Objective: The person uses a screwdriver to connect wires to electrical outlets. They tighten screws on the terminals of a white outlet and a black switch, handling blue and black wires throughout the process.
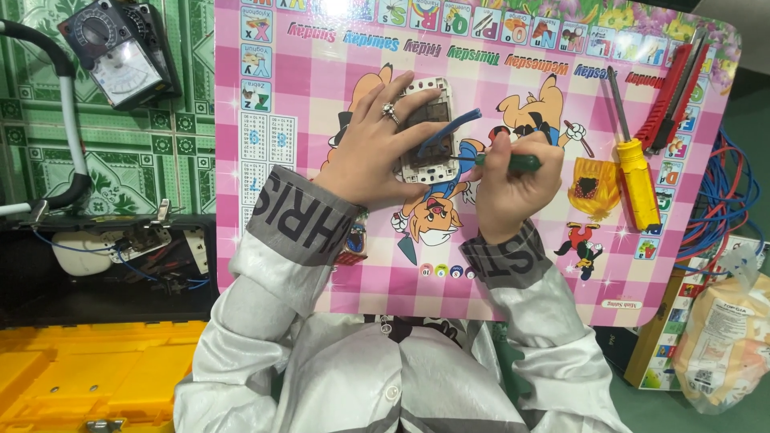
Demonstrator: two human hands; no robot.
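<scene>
Steadiness matters most at this point: the left hand lies flat over the white wall-switch module, fingers spread and pressing it down onto the pink children's lap desk, and I judge that this downward pressure should stay even so the module cannot twist under the tool. The right hand is curled closed around a green-handled screwdriver, its tip aimed left toward the module's right edge, where a blue wire arcs across the dark back of the part. Keeping the shaft in line with the terminal screw (which the fingers hide) would, in my view, guard against slipping, and the wire looks springy enough to pull free if let go.

The module is a rounded rectangle of glossy white plastic with a darker recessed middle, lying near the centre of the desk. The desk top is smooth, laminated and checked in pink, printed with cartoon animals. To the right lie a yellow-handled screwdriver with a slim steel shaft and a red utility knife, side by side. A coil of blue and red cable hangs beyond the desk's edge. On the green patterned floor tiles sits an analog multimeter; a yellow plastic toolbox is lower left.
</scene>
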